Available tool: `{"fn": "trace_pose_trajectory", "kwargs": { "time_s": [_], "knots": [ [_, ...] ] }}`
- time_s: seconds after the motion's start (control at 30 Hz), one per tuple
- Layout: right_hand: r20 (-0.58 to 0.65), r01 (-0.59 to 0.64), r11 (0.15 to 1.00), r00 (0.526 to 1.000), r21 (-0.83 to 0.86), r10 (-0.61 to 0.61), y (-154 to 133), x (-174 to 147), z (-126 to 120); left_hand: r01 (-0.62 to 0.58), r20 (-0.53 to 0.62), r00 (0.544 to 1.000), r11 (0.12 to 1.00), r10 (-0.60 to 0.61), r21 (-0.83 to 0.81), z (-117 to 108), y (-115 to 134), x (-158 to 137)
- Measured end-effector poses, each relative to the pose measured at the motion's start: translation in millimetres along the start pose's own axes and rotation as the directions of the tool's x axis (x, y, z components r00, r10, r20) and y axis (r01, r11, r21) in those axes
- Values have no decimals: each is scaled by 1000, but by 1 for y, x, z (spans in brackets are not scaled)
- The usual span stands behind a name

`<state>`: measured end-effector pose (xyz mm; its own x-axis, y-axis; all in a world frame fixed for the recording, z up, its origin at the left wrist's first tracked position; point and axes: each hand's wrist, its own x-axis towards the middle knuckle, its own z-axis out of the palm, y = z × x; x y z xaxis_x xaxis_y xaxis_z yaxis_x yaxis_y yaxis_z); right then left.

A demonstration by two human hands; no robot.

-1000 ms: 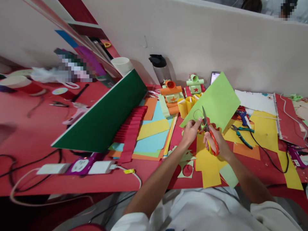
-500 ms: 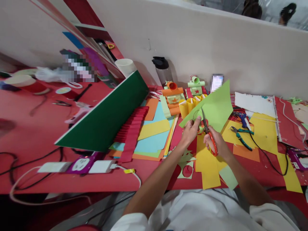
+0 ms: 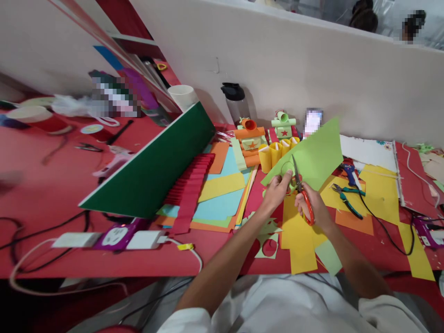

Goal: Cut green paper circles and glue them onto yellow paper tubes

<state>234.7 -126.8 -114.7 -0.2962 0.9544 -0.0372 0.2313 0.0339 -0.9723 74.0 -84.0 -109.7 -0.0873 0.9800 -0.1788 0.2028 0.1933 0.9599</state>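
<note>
A sheet of light green paper (image 3: 317, 155) is pinched at its lower left part by my left hand (image 3: 278, 189). A circle outline is drawn on it just above my left thumb. My right hand (image 3: 314, 203) is closed round the orange handles of a pair of scissors (image 3: 305, 203), whose blades point up and away from me against the paper beside the circle. Whether the blades are parted is hard to make out. Under my hands lie yellow paper sheets (image 3: 300, 254) and green paper scraps with round holes (image 3: 263, 249).
Behind the hands stand paper-roll models (image 3: 250, 143) with stars and yellow paper rolls (image 3: 265, 157). To the right lie pliers (image 3: 347, 199) and a blue glue gun (image 3: 352, 175). A dark green board (image 3: 156, 171) leans at left, near a purple power strip (image 3: 116, 235).
The light green sheet has swung slightly to the right and its top corner has dropped a little. Both hands keep their grips; the left has shifted slightly right.
</note>
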Motion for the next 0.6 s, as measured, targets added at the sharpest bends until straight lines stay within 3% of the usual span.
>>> {"fn": "trace_pose_trajectory", "kwargs": {
  "time_s": [0.2, 0.6],
  "knots": [
    [41, 5, 1000, 999, -31, -3, -2, 0, -11, 4, 25, 1000, 1000, -3, -12, -2, 2, 4],
    [-2, -3, 999, 1000, -47, 3, -6, -1, -8, 38, 50, 998, 999, -38, 13, -8, 13, 0]
  ]
}}
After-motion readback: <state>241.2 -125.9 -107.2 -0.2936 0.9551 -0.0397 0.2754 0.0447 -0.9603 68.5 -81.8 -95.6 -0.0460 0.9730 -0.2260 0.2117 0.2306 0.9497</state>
